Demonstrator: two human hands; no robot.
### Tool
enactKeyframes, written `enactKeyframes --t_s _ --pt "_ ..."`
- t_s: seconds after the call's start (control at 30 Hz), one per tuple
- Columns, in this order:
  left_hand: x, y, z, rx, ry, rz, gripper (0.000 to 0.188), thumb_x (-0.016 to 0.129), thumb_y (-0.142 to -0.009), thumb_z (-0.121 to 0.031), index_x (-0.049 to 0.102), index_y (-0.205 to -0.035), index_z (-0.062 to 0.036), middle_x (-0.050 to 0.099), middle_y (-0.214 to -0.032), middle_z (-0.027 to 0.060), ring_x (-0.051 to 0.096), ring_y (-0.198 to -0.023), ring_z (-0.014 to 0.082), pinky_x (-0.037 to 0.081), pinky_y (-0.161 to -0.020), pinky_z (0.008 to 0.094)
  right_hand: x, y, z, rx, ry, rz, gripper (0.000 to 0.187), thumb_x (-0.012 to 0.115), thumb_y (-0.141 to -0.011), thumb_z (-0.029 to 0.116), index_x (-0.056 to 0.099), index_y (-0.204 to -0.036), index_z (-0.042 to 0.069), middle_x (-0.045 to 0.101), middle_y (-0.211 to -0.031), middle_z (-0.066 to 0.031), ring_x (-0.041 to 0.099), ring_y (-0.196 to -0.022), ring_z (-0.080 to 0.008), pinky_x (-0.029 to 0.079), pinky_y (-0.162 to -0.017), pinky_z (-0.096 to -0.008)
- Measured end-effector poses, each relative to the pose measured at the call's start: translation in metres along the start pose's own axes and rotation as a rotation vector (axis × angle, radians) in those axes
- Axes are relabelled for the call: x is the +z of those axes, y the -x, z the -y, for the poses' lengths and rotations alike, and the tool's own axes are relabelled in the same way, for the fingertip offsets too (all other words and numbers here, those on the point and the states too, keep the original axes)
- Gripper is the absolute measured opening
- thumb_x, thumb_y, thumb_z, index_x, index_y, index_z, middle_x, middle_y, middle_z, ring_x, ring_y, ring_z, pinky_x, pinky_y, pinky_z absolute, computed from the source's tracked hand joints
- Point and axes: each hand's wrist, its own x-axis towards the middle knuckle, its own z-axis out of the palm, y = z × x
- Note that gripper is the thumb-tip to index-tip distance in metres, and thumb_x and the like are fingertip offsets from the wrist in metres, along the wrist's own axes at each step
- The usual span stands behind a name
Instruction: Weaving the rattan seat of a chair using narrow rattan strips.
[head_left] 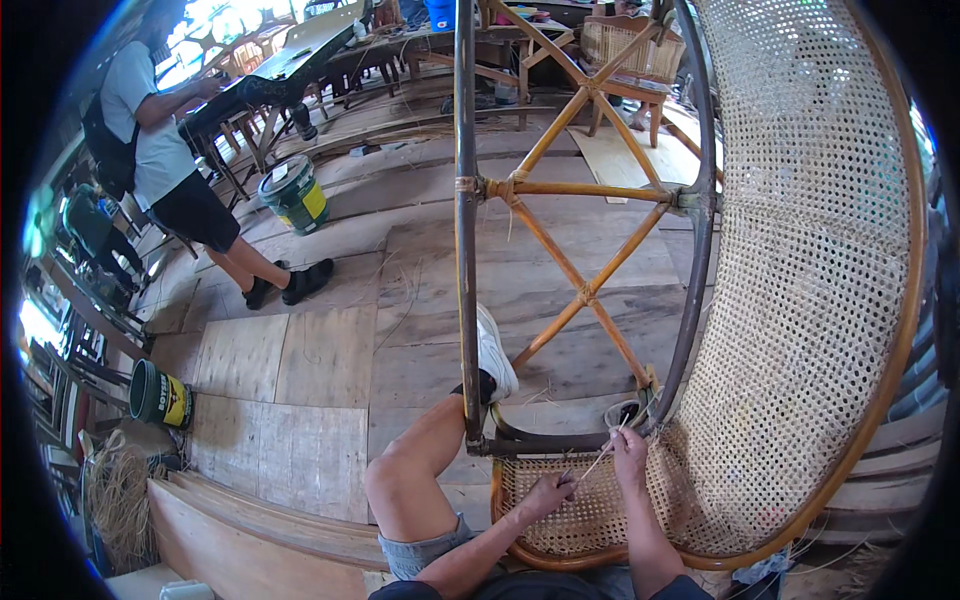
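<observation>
A rattan seat with pale woven cane [800, 240] and a bent pole rim lies on its side before me. Its dark pole frame [465, 250] stands upright, braced by crossed orange-brown rattan rods [583, 293] with wrapped joints. My left hand [548, 497] is closed in a pinch over the lower woven panel. Just right of it and higher, my right hand [628, 455] is closed near the frame's lower corner. A thin pale rattan strip [597, 465] runs between both hands and up toward that corner. A small round, dark-centred thing [622, 412] sits there; its kind is unclear.
On the left a person [165, 150] stands on the plank floor by a long dark table [300, 55]. Two green buckets [295, 195] stand about. Loose rattan strands [125, 490] hang by stacked boards [260, 535] at lower left. A wooden chair [635, 60] is behind the frame.
</observation>
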Motion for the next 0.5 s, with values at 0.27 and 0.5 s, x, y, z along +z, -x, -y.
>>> enactKeyframes --t_s 0.27,0.5 --pt "0.0 0.036 -0.02 0.151 -0.227 -0.046 0.031 0.052 -0.086 -0.03 0.059 -0.089 -0.0003 0.06 -0.07 0.0115 0.056 -0.064 0.0178 0.045 -0.063 0.0332 0.003 0.011 -0.016 0.083 -0.181 0.058 0.016 0.053 -0.089 0.015 0.06 -0.087 0.001 0.057 -0.066 -0.0019 0.053 -0.058 -0.0073 0.043 -0.052 -0.0214" --pt "-0.014 0.088 -0.02 -0.006 -0.15 -0.082 0.03 0.054 -0.087 -0.032 0.06 -0.088 -0.0026 0.059 -0.069 0.0058 0.056 -0.068 0.0149 0.045 -0.066 0.0305 0.012 0.057 -0.002 0.257 -0.305 0.32 0.017 0.054 -0.089 0.02 0.061 -0.092 0.004 0.058 -0.074 -0.0007 0.053 -0.062 -0.0067 0.043 -0.057 -0.0206"
